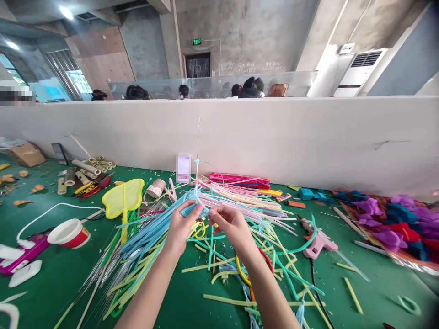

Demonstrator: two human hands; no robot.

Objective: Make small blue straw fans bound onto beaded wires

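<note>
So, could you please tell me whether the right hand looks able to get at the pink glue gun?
Probably yes: the glue gun lies right of the right hand, with only loose strips between, though a green strip seems to cross it and the hand looks busy with the blue piece.

Two hands over strips on a green worktop [380,301].
The left hand [180,226] grips a blue piece [204,212]; the right hand [230,224], thumb and forefinger together, pinches its right end. A thin wire [198,137] rises beyond them. Blue strips [147,235] fan out at left, pink strips [236,201] behind. Left: a yellow swatter [124,196], a paper cup [69,233] and bamboo pieces [87,168]. Right: a pink glue gun [317,244] near purple, red and blue shapes [391,237]. A pale partition [281,137] stands at the back.
</note>
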